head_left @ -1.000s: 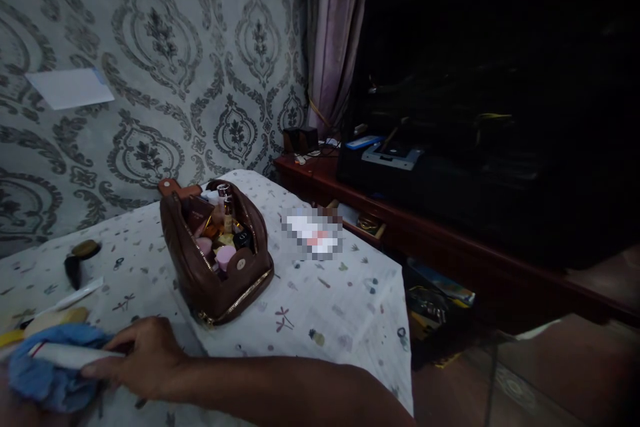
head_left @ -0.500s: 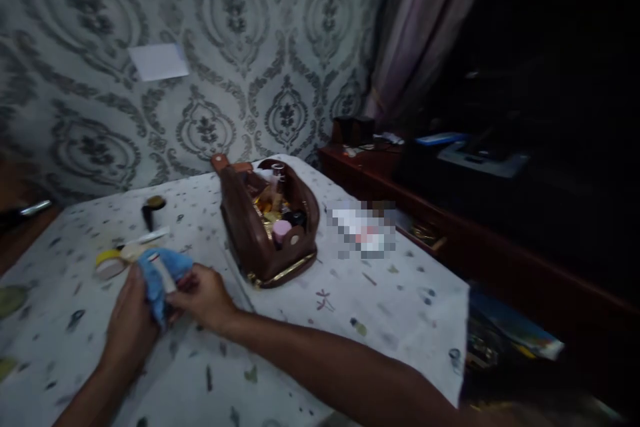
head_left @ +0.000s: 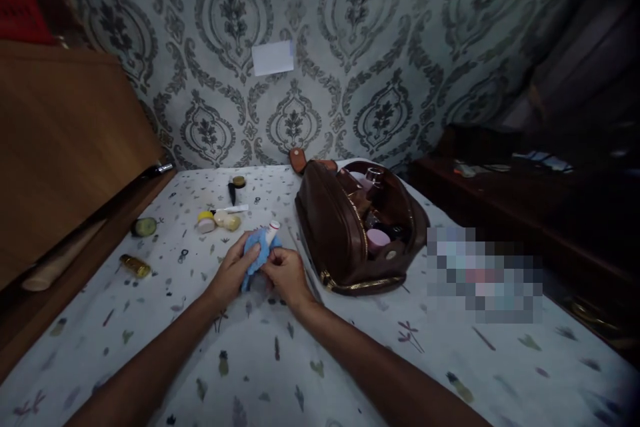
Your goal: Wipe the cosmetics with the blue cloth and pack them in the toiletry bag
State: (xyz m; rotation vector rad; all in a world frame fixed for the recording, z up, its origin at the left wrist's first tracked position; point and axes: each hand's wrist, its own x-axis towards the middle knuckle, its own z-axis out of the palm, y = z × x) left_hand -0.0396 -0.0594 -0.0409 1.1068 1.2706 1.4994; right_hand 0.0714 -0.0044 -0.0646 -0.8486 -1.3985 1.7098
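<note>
A blue cloth [head_left: 257, 245] is bunched around a small white tube [head_left: 273, 232] with a red band near its top, which sticks up out of the cloth. My left hand [head_left: 231, 275] is closed on the cloth and the tube, its thumb lying across the front. The fingers of my right hand [head_left: 291, 278] pinch the cloth's right side just below the tube; the tube's lower end is hidden. Right of my hands stands an open brown toiletry bag [head_left: 327, 227], holding a pink-lidded container [head_left: 377, 240] and several bottles.
Behind my left hand lie a yellow-edged jar [head_left: 205, 221], a cream-coloured bottle [head_left: 227, 221], a thin white tube [head_left: 237, 209] and a black brush [head_left: 232, 193]. A gold tube [head_left: 135, 265] and a round greenish container [head_left: 145, 227] lie left, beside a wooden cabinet [head_left: 65, 147]. A blurred-out item is far right.
My view has swung left, bringing the cabinet and gold tube into sight. The tube now tilts up to the right in the cloth, and my right fingers have shifted to the cloth's edge.
</note>
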